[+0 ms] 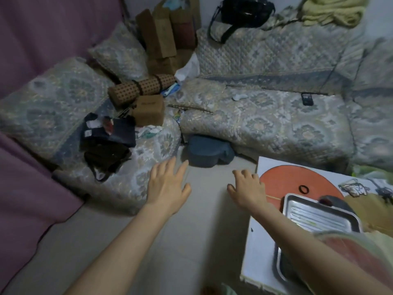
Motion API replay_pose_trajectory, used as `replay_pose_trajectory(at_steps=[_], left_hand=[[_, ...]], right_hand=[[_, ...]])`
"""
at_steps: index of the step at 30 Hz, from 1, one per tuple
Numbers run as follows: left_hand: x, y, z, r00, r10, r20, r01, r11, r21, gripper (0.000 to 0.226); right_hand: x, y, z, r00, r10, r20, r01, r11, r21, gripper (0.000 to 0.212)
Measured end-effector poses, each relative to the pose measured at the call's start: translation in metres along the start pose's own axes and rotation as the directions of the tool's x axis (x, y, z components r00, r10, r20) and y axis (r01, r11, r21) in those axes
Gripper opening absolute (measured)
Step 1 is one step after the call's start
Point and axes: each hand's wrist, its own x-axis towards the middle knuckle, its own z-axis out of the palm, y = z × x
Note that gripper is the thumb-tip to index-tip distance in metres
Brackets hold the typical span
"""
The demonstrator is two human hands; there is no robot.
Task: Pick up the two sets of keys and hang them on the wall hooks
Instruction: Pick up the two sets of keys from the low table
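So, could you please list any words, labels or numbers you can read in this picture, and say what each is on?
None can be read.
Cork block: a faint stamped mark, too blurred to read.
Dark folded garment: white tags, print too small to read.
Small dark device on the quilted cover: no legible marking.

A lived-in home room — quilted floor mattresses (265, 122), pillows (119, 50), paper bags (168, 33), scattered clothes (108, 141).
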Motion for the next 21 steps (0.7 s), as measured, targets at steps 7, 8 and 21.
replay_pose_trajectory(at_steps=[7,8,21], left_hand=[[0.165,0.015,0.031,0.927,0.358,0.109,-0.355,0.934,-0.042,0.061],[0.187,0.02,0.035,0.901,0.418,0.112,-0.415,0.908,-0.052,0.061],[0.421,0.074,0.056,0.495,0.838,0.229,-0.855,0.517,-0.045,0.06]], right_hand=[[0.088,0.003,-0.009,0.941,0.316,-0.12,-0.31,0.949,0.065,0.043],[0.101,0.005,-0.009,0.921,0.364,-0.138,-0.355,0.931,0.087,0.043],[0.206,0.016,-0.029,0.467,0.872,-0.148,-0.792,0.486,0.369,0.045]])
